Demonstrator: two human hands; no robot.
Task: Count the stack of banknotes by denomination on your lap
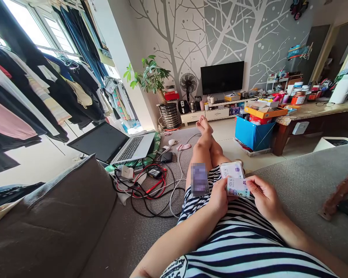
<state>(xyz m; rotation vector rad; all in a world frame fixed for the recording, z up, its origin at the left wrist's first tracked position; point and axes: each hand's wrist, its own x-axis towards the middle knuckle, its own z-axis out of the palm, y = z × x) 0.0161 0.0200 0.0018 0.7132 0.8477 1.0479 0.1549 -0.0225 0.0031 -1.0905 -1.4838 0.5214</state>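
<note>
A pale purple-green banknote [238,187] marked with a 5 is stretched between my hands above my lap. My left hand [219,197] is closed on its left end, thumb on top. Thumb and fingers of my right hand [265,197] pinch the right end. Whether more notes lie beneath it, I cannot tell. Just beyond, a pale printed piece that looks like another banknote [231,170] lies on my lap, its near edge hidden by the held note. A phone-shaped object [200,180], its face blurred out, rests on my thigh by my left hand.
An opened laptop [133,148] sits on the sofa to the left, beside tangled cables [153,193] and a black adapter [155,172]. A brown stick-like object [340,189] lies at the right. Beyond my feet stand a blue storage box [253,133] and a cluttered table [313,110].
</note>
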